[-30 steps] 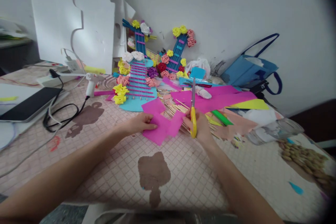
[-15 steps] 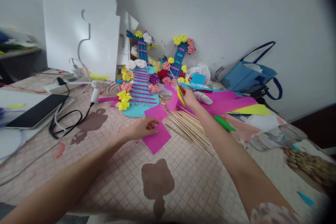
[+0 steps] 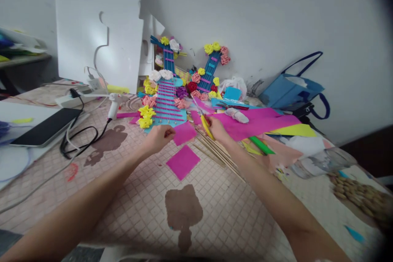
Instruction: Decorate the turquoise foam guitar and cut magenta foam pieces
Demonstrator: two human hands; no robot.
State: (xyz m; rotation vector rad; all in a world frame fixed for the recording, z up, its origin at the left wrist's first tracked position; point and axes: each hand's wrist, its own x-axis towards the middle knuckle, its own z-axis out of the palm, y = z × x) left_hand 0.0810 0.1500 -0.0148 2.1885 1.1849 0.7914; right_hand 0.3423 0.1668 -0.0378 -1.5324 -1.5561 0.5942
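My left hand [image 3: 161, 137] has its fingers closed at the left corner of a magenta paper square [image 3: 185, 132], pinching it. A second magenta square [image 3: 183, 162] lies flat on the table just below. In my right hand [image 3: 216, 127] are yellow-handled scissors [image 3: 206, 126], their blades pointing up and left past the first square. Thin wooden sticks [image 3: 221, 151] lie partly under my right wrist. Behind both hands stands a blue guitar-shaped craft [image 3: 167, 102] with magenta strips and paper flowers around it.
A glue gun [image 3: 113, 106] and black cable are at the left, beside a dark tablet [image 3: 46, 127]. Magenta sheets [image 3: 264, 120], a green stick [image 3: 261, 145], a clear jar [image 3: 325, 161] and a blue bag [image 3: 291, 90] are to the right.
My left hand has moved up and left, off the lower magenta square to the upper one. My right hand with the scissors has come slightly down and left.
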